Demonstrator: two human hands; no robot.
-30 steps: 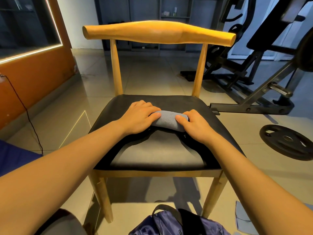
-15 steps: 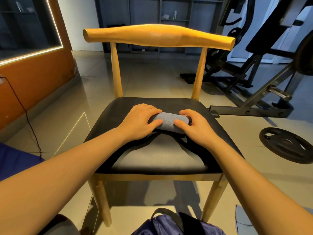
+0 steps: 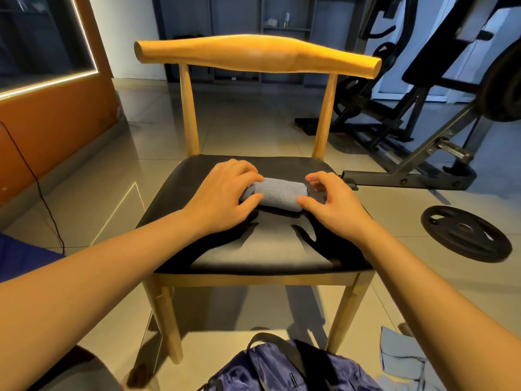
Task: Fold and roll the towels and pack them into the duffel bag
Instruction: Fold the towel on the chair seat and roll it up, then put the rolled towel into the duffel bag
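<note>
Step in hand: roll looking finished, hands tidying it before packing.
- Grey towel (image 3: 277,193) lying crosswise mid chair seat (image 3: 253,249).
- Left hand (image 3: 225,193) gripping left end, fingers curling over top, thumb on near side.
- Right hand (image 3: 335,204) sitting at right end, thumb touching near corner, fingers loosely curled. Can't tell if actually gripping.
- Next: lifting roll while keeping it from unwinding, then carrying it down to duffel bag (image 3: 282,368) on floor by chair front.
- Roll looking compact, even, no loose tail showing.
- Pale cloth (image 3: 400,354) lying on floor at right, probably another towel.

Dim, warm light – hard shadows on the seat (image 3: 253,249); wide-angle bending at edges.
</note>
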